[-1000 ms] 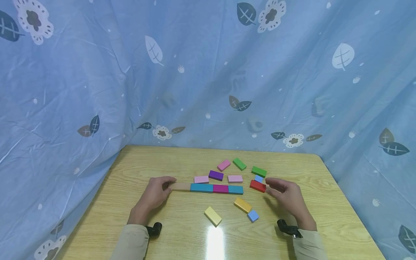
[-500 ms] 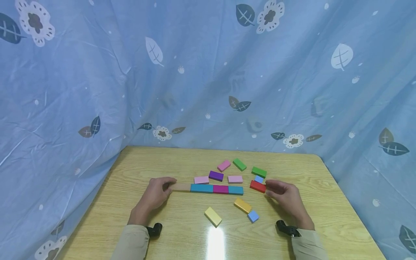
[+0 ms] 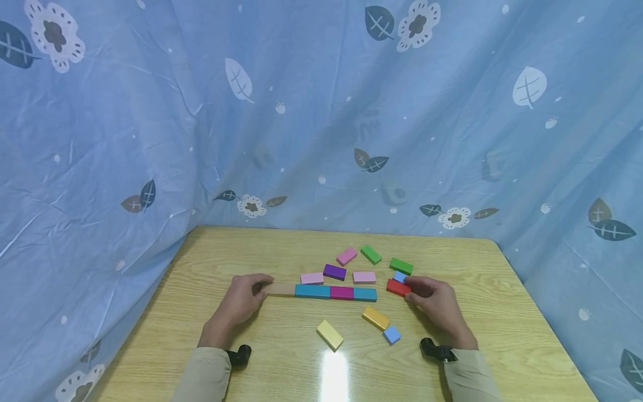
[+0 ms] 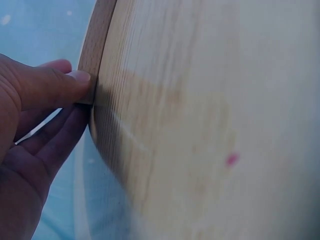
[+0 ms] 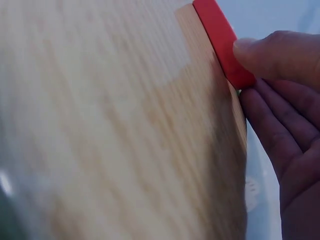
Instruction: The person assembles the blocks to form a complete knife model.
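Observation:
My left hand (image 3: 238, 301) pinches the left end of a plain wooden block (image 3: 280, 289); in the left wrist view the thumb lies on its side. End to end with it, in a row, lie a teal block (image 3: 312, 291), a magenta block (image 3: 342, 293) and a second teal block (image 3: 365, 295). To the right, apart from this row, my right hand (image 3: 437, 304) grips the right end of a red block (image 3: 397, 287). The right wrist view shows the thumb on the face of the red block (image 5: 222, 45), which lies on the table. A small blue block (image 3: 399, 276) sits just behind it.
Behind the row lie two light pink blocks (image 3: 364, 277), a purple block (image 3: 334, 272), a darker pink block (image 3: 347, 256) and two green blocks (image 3: 371, 254). In front are a yellow block (image 3: 329, 335), an orange block (image 3: 375, 317) and another blue block (image 3: 392, 335). A blue curtain (image 3: 321, 139) hangs behind the table.
My right hand has moved a little left, from beside the red block's right end to a grip on it. The left hand and the row have stayed put.

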`<action>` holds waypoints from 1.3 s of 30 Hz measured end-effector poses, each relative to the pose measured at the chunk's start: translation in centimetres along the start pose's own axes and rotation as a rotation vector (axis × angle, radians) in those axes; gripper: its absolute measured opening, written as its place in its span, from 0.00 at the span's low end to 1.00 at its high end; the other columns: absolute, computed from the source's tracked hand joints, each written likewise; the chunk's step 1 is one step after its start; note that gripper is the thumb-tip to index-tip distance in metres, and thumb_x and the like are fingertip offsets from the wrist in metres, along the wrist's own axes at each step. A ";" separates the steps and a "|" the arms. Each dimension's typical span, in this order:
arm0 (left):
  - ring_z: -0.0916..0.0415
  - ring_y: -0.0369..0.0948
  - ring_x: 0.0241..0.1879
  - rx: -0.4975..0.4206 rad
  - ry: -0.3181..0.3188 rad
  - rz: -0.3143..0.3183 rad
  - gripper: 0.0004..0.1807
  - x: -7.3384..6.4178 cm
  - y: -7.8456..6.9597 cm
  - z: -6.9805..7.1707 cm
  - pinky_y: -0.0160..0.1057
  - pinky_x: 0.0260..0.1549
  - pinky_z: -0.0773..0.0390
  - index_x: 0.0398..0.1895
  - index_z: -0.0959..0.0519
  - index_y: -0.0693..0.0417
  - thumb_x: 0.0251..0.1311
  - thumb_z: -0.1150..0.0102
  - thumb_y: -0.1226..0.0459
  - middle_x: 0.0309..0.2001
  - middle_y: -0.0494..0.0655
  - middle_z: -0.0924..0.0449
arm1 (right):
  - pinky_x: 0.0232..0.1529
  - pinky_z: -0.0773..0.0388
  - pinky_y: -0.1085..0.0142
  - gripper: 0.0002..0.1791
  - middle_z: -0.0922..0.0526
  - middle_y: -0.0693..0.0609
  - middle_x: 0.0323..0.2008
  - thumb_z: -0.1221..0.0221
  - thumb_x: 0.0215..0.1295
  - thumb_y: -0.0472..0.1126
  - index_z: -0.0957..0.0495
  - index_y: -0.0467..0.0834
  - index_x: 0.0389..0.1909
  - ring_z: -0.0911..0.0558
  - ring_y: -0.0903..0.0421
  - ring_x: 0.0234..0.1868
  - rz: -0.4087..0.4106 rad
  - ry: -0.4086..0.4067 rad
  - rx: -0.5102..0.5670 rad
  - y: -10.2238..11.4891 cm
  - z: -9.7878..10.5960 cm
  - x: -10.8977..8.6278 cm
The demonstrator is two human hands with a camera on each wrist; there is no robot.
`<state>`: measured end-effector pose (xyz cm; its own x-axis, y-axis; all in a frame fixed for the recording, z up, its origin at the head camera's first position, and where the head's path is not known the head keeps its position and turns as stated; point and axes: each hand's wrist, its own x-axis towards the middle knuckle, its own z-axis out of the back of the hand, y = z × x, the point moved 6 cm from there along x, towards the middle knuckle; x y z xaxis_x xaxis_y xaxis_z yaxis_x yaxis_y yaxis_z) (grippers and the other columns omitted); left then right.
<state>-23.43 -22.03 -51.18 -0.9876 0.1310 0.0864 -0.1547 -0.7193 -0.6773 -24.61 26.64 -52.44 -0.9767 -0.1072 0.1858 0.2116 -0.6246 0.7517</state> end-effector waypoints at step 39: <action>0.13 0.52 0.62 0.022 -0.006 -0.022 0.20 0.0 0.0 -0.2 0.54 0.62 0.12 0.59 0.11 0.56 0.67 0.31 0.77 0.59 0.55 0.10 | 0.54 0.12 0.70 0.21 0.07 0.49 0.54 0.26 0.64 0.28 0.09 0.45 0.57 0.09 0.46 0.57 0.017 0.100 0.000 2.1 -2.3 0.0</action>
<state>-23.44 -21.87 -51.31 -0.9841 0.1426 0.1058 -0.1768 -0.7312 -0.6589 -24.24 23.55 -52.32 -0.9716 -0.1946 0.1349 0.2286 -0.6223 0.7486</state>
